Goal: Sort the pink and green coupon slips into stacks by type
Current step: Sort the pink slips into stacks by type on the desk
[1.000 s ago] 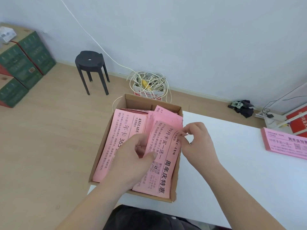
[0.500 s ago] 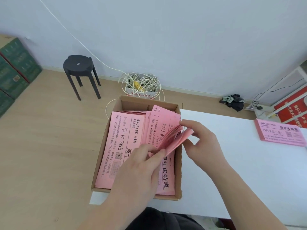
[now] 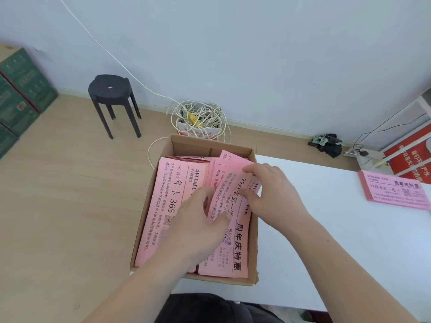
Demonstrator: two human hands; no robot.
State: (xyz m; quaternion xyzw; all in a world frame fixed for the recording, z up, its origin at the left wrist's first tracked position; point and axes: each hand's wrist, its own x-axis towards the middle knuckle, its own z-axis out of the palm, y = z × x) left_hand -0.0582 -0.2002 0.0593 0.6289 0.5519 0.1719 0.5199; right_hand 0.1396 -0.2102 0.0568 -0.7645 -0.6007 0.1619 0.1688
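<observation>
Covering slips (image 3: 235, 252): hands (image 3: 198, 220) (image 3: 272, 192); beyond, perhaps rags (image 3: 326, 143).

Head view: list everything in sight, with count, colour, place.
cardboard box: one, brown, table's left end.
pink slips: two piles, pink, in box.
lifted slip: at least one, pink, above right pile.
slip stack: one, pink, table's right end.
table: one, white.
stool: one, black, floor near wall.
cable tangle: one, cream, behind box.
cartons: several, green, far left.
sign: one, red, far right.
left hand: one, grips lifted slip.
right hand: one, pinches lifted slip.
</observation>
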